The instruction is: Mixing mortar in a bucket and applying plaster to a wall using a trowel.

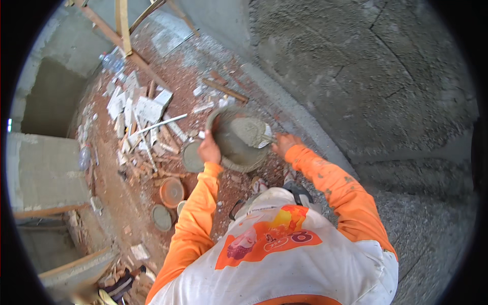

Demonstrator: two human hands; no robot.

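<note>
In front of me is a round, mortar-caked basin (216, 122) with wet grey mortar inside. My right hand (285, 144) is closed around the handle of a trowel (266, 136) at the basin's right side. A heap of grey mortar (246, 131) covers most of the trowel's blade, over the basin. At the left rim, my left hand (208, 148) grips the basin, its fingers partly hidden. Just left of that hand sits a smaller round container (193, 156) with grey contents.
An orange bucket (172, 192) and a grey-filled pail (161, 217) stand to the lower left. Broken boards and white rubble (150, 109) cover the reddish floor at left. Long timbers (124, 46) lean at the back. A rough grey plastered wall (366, 76) rises on the right.
</note>
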